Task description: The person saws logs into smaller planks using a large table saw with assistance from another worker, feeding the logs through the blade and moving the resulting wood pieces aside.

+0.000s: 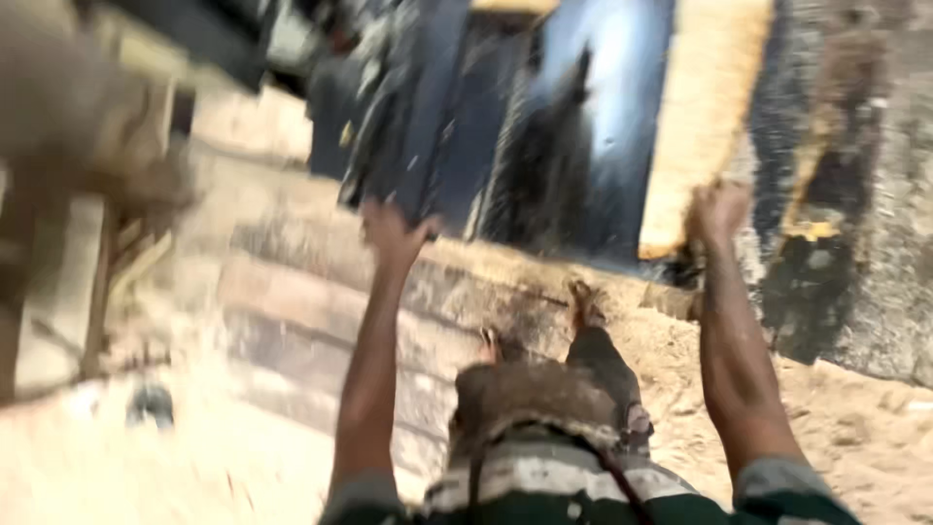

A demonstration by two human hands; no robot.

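Sandy ground and rough steps lie under you. Your left hand (394, 233) grips the lower edge of the big dark panel (505, 126); your right hand (717, 212) clutches its tan-edged corner. Keep both grips firm and level, feet apart.

Heavy motion blur throughout, warm daylight, bluish glare on dark panel (603, 107), soft edges

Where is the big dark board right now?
In the head view, the dark board is top centre, with the left hand at its lower left corner and the right hand at its sandy right edge.
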